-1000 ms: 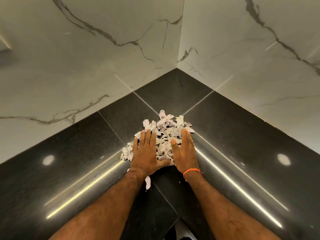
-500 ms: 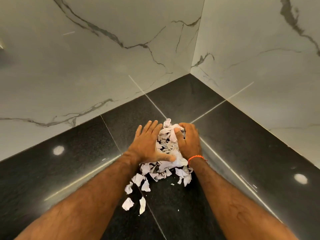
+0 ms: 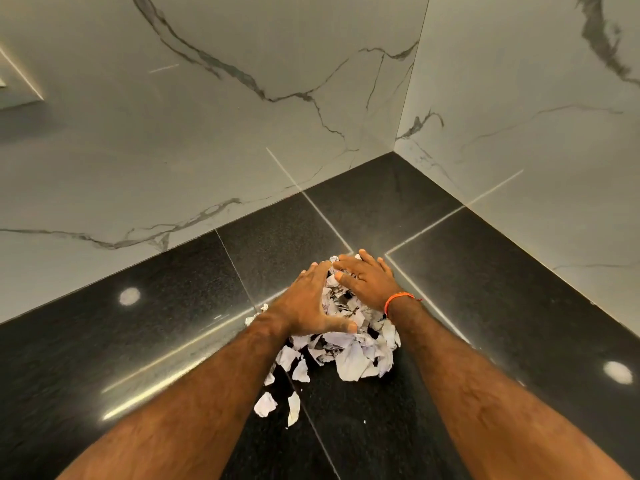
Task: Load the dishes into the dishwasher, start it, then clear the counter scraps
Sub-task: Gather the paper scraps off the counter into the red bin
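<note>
Head view: scraps pile point(image 3: 346, 327) is now bunched up and raised between my hands, where a second ago it lay flat and spread under my palms on the counter point(image 3: 502, 323). Half a second back the squeeze had begun; now it is tighter and taller. Meaning, I judge: we are on the last part of the task, clearing the counter scraps, gather nearly done, lift not yet made. Dishwasher is not in view, so I cannot tell its status.

Pile sits mid-counter, short of the back corner where the two marble walls point(image 3: 207, 133) meet. Several loose pieces point(image 3: 266, 405) have spilled out toward the near edge of the counter, apart from the main heap. Those will need a second sweep, my guess.

Left hand point(image 3: 310, 303): palm turned inward against the left side of the pile, fingers straight-ish and reaching over the top, thumb stretched along the near side. Right hand point(image 3: 365, 284): laid over the top and right side, fingers spread and slightly bent, orange wrist band point(image 3: 398, 299) showing. Fingertips of both hands nearly meet at the far top of the heap. So hands are together, cupping and pressing the paper between them, not fisted around it. Both forearms run in from the near edge, converging on the pile.

Risk: more bits dropping out the bottom when I lift.
</note>
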`<act>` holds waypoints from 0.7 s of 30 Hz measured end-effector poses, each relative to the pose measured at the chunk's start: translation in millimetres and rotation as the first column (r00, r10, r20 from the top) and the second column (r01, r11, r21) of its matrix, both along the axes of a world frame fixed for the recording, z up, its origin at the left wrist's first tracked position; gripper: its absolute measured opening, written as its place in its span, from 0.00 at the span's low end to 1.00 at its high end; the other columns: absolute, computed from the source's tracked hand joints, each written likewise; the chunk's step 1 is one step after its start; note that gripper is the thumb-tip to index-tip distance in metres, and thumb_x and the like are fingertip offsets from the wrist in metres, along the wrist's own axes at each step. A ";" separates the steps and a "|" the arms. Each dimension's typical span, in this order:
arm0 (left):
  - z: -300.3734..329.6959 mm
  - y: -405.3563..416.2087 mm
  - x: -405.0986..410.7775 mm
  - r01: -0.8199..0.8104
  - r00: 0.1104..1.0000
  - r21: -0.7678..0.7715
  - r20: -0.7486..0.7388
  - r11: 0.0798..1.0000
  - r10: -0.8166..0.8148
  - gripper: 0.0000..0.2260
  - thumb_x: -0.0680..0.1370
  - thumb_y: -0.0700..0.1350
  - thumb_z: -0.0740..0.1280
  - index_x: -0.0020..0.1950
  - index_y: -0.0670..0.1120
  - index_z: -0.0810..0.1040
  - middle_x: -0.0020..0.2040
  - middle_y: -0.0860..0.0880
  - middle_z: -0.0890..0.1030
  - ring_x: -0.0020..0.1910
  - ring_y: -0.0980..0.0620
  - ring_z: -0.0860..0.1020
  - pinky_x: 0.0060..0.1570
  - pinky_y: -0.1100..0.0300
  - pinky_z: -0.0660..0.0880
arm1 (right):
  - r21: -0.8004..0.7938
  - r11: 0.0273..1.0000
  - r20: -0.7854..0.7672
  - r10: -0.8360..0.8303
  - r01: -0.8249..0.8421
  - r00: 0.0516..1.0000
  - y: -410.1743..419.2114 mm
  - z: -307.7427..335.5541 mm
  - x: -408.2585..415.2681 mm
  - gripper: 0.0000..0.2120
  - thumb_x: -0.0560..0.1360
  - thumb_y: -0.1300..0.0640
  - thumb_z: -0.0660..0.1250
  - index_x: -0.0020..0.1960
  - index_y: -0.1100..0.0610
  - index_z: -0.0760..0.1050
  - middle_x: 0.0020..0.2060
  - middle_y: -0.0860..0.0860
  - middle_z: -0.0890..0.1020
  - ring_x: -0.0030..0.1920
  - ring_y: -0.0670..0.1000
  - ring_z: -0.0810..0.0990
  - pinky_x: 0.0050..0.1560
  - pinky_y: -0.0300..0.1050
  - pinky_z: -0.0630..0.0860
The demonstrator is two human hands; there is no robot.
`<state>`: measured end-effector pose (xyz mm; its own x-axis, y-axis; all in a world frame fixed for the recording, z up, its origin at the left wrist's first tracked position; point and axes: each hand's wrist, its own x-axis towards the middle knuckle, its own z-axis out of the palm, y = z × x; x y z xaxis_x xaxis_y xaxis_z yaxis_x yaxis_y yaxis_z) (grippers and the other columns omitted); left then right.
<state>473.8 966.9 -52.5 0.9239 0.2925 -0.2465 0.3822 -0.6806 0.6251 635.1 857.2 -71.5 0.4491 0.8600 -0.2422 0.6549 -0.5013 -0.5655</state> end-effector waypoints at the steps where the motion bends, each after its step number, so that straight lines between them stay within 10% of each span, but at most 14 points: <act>1: 1.4 -3.3 -4.2 0.011 1.000 -0.005 0.015 1.000 -0.010 0.59 0.62 0.76 0.73 0.82 0.57 0.46 0.83 0.53 0.54 0.82 0.48 0.48 0.80 0.43 0.53 | -0.005 1.000 -0.015 0.007 -0.007 1.000 -1.7 3.7 -4.3 0.20 0.83 0.39 0.54 0.73 0.40 0.69 0.77 0.39 0.64 0.80 0.50 0.49 0.77 0.60 0.41; 5: 5.8 -11.1 -20.7 0.026 0.999 0.027 0.035 0.999 -0.027 0.52 0.69 0.75 0.69 0.82 0.52 0.50 0.82 0.50 0.57 0.80 0.50 0.57 0.76 0.54 0.57 | 0.063 0.998 -0.062 0.008 -0.004 0.998 -18.9 10.2 -27.8 0.17 0.83 0.45 0.58 0.67 0.46 0.78 0.71 0.41 0.74 0.78 0.50 0.60 0.76 0.58 0.55; 10: -6.4 -6.7 -39.3 -0.056 0.987 0.287 0.163 0.956 0.009 0.43 0.75 0.76 0.56 0.81 0.50 0.58 0.81 0.47 0.62 0.82 0.47 0.52 0.80 0.44 0.47 | 0.300 0.925 -0.088 -0.215 0.232 0.973 -44.2 11.0 -37.9 0.16 0.81 0.42 0.60 0.61 0.45 0.81 0.60 0.44 0.83 0.62 0.45 0.76 0.65 0.56 0.74; 15: -18.4 -10.8 -50.6 -0.172 0.978 0.226 0.158 0.959 0.138 0.38 0.79 0.72 0.52 0.80 0.49 0.60 0.81 0.48 0.61 0.82 0.47 0.52 0.80 0.46 0.47 | 0.148 0.965 0.252 -0.246 0.214 0.936 -80.4 -4.1 -49.2 0.35 0.78 0.28 0.50 0.77 0.48 0.63 0.78 0.48 0.63 0.80 0.52 0.53 0.78 0.60 0.56; 21: -30.8 -36.4 -37.4 -0.271 0.932 -0.085 0.224 0.959 0.283 0.28 0.82 0.63 0.54 0.79 0.52 0.66 0.80 0.51 0.62 0.81 0.53 0.54 0.80 0.49 0.51 | 0.167 0.977 0.256 -0.175 0.135 0.951 -67.8 -25.5 -79.6 0.49 0.70 0.21 0.56 0.82 0.48 0.49 0.81 0.48 0.53 0.81 0.51 0.48 0.80 0.56 0.47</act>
<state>436.4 930.4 -83.3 0.8412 0.5377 -0.0570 0.3915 -0.5329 0.7502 555.5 789.5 -97.0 0.6110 0.7911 0.0276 0.7126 -0.5345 -0.4545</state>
